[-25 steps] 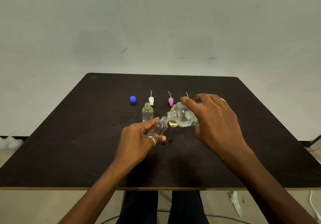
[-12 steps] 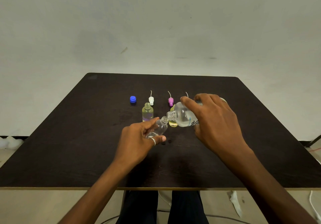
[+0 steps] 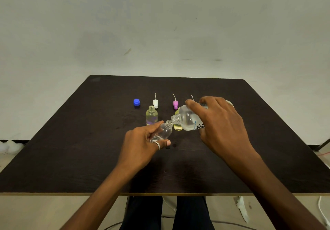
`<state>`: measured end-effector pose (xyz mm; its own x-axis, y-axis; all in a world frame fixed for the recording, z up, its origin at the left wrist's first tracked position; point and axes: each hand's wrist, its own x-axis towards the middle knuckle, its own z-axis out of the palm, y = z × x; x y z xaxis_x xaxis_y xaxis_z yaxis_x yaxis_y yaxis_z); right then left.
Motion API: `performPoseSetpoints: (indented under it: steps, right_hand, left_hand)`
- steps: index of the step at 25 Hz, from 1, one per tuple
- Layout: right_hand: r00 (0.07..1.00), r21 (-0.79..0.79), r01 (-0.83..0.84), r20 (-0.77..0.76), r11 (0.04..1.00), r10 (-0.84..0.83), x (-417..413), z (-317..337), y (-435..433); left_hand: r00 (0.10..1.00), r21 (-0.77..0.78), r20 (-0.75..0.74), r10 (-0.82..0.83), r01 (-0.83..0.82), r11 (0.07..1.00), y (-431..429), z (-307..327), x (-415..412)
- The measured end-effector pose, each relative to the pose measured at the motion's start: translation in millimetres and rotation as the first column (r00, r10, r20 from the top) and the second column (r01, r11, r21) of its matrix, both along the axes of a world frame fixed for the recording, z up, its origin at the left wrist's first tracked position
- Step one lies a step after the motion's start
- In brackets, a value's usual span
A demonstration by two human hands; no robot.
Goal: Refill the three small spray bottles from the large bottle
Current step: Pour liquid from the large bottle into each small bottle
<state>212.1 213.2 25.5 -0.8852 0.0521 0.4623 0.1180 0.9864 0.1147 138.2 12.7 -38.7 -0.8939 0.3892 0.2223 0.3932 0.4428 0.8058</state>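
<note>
The right hand (image 3: 221, 122) grips the large bottle (image 3: 187, 121), tipped with its open mouth at the neck of a clear small bottle (image 3: 165, 131), which the left hand (image 3: 141, 140) holds slanted above the table (image 3: 71, 149). The large bottle holds clear liquid. A second small bottle (image 3: 151, 116) stands uncapped with yellowish liquid (purplish near its base). A third, yellowish bottle (image 3: 177, 127) is half hidden behind the large one.

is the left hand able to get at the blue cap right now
Likely not yet: the left hand grips the small clear bottle at the mouth of the large bottle. The blue cap lies in the open, left of the standing small bottle, so setting its load down should free the way.
</note>
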Motion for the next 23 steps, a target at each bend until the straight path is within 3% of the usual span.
performPoseSetpoints:
  steps: [23]
  right_hand:
    - [1.0, 0.012, 0.001, -0.006, 1.0, -0.001, -1.0, -2.5, 1.9]
  left_hand:
    - [1.0, 0.007, 0.003, 0.0, 0.0, 1.0, 0.5, -2.6, -0.8]
